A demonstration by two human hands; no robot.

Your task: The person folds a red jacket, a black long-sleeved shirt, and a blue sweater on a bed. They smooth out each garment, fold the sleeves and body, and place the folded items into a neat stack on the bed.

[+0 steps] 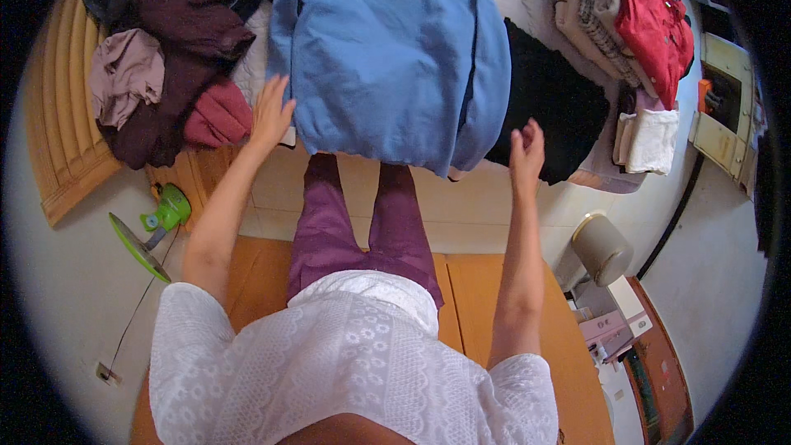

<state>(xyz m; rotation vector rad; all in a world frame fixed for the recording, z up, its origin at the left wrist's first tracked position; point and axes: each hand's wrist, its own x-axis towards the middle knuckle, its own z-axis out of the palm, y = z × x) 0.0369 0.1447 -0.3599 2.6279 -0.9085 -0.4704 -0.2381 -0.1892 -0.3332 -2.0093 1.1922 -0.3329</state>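
A blue long-sleeved sweater (389,62) with a cream collar lies spread in front of me on a bed. My left hand (270,112) is at its left edge, by the sleeve, fingers apart; whether it touches the cloth I cannot tell. Over at the sweater's lower right, my right hand (527,145) hovers by a black garment (556,105), its fingers partly curled with nothing seen between them. Part of the black garment is hidden under the sweater.
Crumpled dark maroon clothes (185,31), a pale pink garment (126,74) and a red-pink one (219,114) lie left. At right are folded knitwear (593,12), a red garment (655,18) and folded white cloth (655,139). A green fan (170,207) stands lower left.
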